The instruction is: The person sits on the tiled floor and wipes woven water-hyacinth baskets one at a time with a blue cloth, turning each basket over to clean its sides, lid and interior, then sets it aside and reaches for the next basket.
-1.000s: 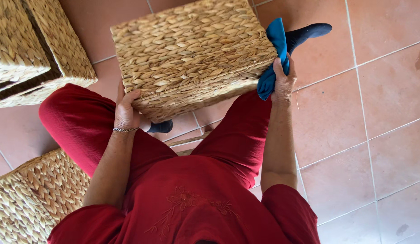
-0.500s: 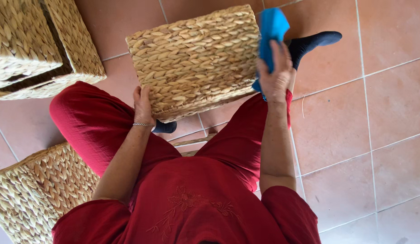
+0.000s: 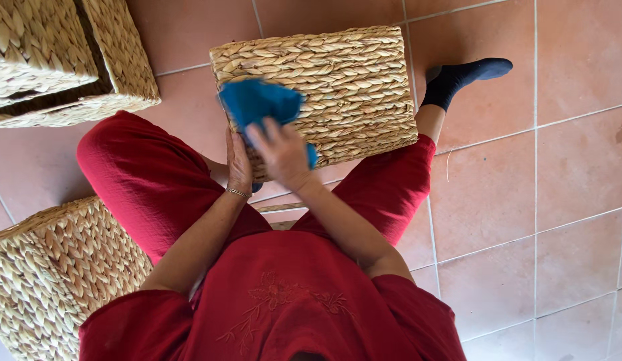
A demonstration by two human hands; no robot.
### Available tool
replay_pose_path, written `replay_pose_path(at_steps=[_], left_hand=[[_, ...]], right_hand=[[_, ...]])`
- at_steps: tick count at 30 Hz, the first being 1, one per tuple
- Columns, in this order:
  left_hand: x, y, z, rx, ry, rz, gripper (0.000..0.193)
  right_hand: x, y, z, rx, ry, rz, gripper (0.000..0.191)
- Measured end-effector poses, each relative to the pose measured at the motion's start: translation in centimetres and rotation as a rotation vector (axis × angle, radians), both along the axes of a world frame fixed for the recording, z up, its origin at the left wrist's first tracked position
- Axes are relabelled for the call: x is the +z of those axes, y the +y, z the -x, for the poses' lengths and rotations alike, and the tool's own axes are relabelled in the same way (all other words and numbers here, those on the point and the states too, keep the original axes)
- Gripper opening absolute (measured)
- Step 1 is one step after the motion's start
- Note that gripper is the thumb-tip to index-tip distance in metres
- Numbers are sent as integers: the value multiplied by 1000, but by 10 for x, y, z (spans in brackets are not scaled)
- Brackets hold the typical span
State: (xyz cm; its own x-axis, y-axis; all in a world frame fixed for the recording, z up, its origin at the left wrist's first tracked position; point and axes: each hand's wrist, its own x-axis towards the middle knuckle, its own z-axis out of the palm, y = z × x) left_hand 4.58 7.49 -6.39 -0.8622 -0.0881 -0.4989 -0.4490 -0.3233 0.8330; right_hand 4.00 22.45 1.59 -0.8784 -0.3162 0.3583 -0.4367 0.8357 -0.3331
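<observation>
A woven straw basket stands on the tiled floor between my legs, its flat woven side facing up. My right hand presses a blue cloth against the near left part of that basket. My left hand lies against the basket's near edge, just left of the right hand, fingers flat on the weave; a thin bracelet is on the wrist. I sit in red clothes, with a dark sock on the foot to the right of the basket.
Another woven basket stands at the top left, and a third one sits by my left knee at the bottom left. Terracotta floor tiles spread out to the right.
My right hand has carried the blue cloth from the basket's right end across to its left part. The left hand stays on the near edge. The view has shifted a little.
</observation>
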Motion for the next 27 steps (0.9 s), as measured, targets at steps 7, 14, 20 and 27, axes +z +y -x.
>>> replay_pose_path(at_steps=[7,14,20,27], left_hand=[[0,0,-10,-104,211,258,62],[12,4,-11,-113,245,308,61],[4,2,-16,-112,240,377,65],[-9,-6,-9,23,17,-152,65]], right_hand=[[-18,77,47,-107,-122,-184,67],[-39,238,68,-860,-258,-329,71],[-36,148,83,-788,-442,66,53],[20,-30,15,103,5,101,56]])
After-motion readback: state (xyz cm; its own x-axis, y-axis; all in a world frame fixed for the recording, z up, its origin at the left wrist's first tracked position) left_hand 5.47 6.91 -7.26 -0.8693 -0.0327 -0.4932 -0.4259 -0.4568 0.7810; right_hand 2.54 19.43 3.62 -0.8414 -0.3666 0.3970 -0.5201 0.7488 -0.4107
